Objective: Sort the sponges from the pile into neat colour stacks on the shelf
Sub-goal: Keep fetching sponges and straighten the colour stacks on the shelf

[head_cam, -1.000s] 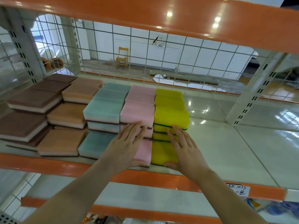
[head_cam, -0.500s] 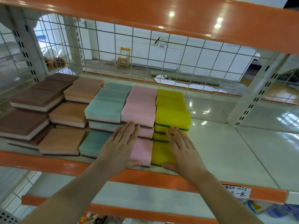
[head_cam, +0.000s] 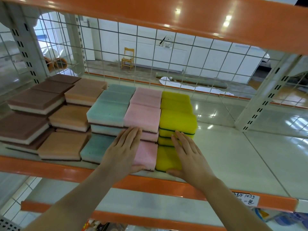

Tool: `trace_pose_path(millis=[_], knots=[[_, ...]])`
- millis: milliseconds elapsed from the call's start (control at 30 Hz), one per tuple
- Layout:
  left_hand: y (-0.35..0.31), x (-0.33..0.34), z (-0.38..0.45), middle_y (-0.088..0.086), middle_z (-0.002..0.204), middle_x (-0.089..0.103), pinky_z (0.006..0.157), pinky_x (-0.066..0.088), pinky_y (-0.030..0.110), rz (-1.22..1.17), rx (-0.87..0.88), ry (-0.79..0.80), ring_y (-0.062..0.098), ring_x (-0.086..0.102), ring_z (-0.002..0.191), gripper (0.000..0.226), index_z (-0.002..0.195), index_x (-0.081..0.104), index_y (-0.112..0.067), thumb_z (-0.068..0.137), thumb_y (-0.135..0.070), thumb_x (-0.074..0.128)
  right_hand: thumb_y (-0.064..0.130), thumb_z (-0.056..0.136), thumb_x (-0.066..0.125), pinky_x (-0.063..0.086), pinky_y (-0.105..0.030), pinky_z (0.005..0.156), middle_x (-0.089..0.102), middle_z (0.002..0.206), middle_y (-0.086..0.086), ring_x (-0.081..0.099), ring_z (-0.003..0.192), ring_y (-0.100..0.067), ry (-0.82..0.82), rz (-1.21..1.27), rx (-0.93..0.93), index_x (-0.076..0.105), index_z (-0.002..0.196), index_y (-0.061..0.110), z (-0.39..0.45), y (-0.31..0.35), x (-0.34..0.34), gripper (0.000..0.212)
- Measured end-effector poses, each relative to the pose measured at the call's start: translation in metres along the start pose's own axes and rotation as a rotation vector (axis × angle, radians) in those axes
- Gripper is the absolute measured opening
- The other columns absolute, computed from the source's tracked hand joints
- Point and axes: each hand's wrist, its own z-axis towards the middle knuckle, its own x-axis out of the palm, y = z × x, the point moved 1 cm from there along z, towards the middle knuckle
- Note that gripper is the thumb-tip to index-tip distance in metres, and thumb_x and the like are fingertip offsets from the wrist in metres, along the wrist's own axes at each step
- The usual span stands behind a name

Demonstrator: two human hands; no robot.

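Observation:
Sponges stand in colour rows on the shelf (head_cam: 225, 165): brown (head_cam: 31, 100), orange (head_cam: 70, 117), teal (head_cam: 106, 112), pink (head_cam: 141, 117) and yellow (head_cam: 178, 120). My left hand (head_cam: 123, 152) lies flat with straight fingers on the front pink sponge (head_cam: 146, 154), thumb at its near edge, fingertips touching the pink stack behind. My right hand (head_cam: 188, 157) lies flat on the right part of the front yellow sponge (head_cam: 165, 159), thumb under its near edge, fingertips against the yellow stack.
A wire grid (head_cam: 166, 64) backs the shelf, with white uprights at the left (head_cam: 21, 47) and right (head_cam: 263, 100). An orange rail (head_cam: 50, 169) edges the front; another orange beam (head_cam: 166, 14) runs overhead. A handwritten label (head_cam: 245, 199) hangs on the rail at right.
Both hands stay flat on the front pink and yellow sponges, which have slid slightly inward toward their stacks. The view has shifted a little.

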Motion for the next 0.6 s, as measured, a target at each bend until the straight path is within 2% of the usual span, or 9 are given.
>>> trace_pose_path(millis=[100,233,367,433,500,600], knots=[[0.001,0.001,0.000,0.020,0.130,0.044,0.101,0.035,0.044,0.000,0.001,0.002,0.030,0.044,0.118,0.122,0.132,0.037,0.006,0.046,-0.075,0.068,0.067,0.048,0.075,0.032,-0.044,0.103,0.044,0.140,-0.016,0.032,0.129,-0.026,-0.015,-0.002,0.007,0.036,0.138,0.006,0.002,0.003,0.001,0.115],[-0.001,0.000,0.001,0.021,0.127,0.052,0.101,0.037,0.043,0.011,0.004,0.013,0.032,0.055,0.114,0.124,0.131,0.038,0.006,0.043,-0.075,0.071,0.067,0.049,0.072,0.032,-0.043,0.102,0.046,0.139,-0.016,0.032,0.127,-0.026,-0.040,-0.022,0.008,0.037,0.137,0.006,-0.001,0.004,-0.002,0.112],[-0.002,-0.001,-0.002,0.019,0.130,0.045,0.103,0.036,0.042,-0.010,0.014,-0.025,0.029,0.044,0.119,0.121,0.133,0.037,0.005,0.048,-0.075,0.070,0.068,0.054,0.068,0.033,-0.044,0.102,0.046,0.140,-0.016,0.033,0.128,-0.026,-0.053,-0.012,-0.010,0.036,0.138,0.006,-0.001,0.008,-0.004,0.109],[-0.001,-0.002,-0.004,0.017,0.132,0.041,0.106,0.034,0.039,-0.018,0.014,-0.041,0.028,0.041,0.121,0.115,0.134,0.035,0.004,0.055,-0.076,0.063,0.067,0.058,0.063,0.032,-0.039,0.106,0.046,0.139,-0.015,0.033,0.128,-0.025,-0.084,-0.002,-0.029,0.037,0.137,0.006,0.003,0.013,-0.006,0.103],[0.002,-0.005,-0.004,0.017,0.136,0.037,0.109,0.027,0.037,-0.031,0.006,-0.059,0.028,0.039,0.123,0.104,0.135,0.033,0.003,0.068,-0.075,0.047,0.064,0.063,0.059,0.025,-0.036,0.111,0.047,0.138,-0.015,0.033,0.129,-0.026,-0.122,0.012,-0.038,0.037,0.136,0.006,0.007,0.016,-0.008,0.096],[0.008,-0.010,0.001,0.018,0.140,0.042,0.109,0.024,0.041,-0.039,0.019,-0.038,0.027,0.036,0.128,0.093,0.136,0.039,0.002,0.076,-0.069,0.036,0.062,0.070,0.055,0.024,-0.036,0.111,0.046,0.140,-0.015,0.032,0.130,-0.026,-0.119,-0.013,-0.013,0.035,0.136,0.006,0.013,0.017,-0.009,0.089]])
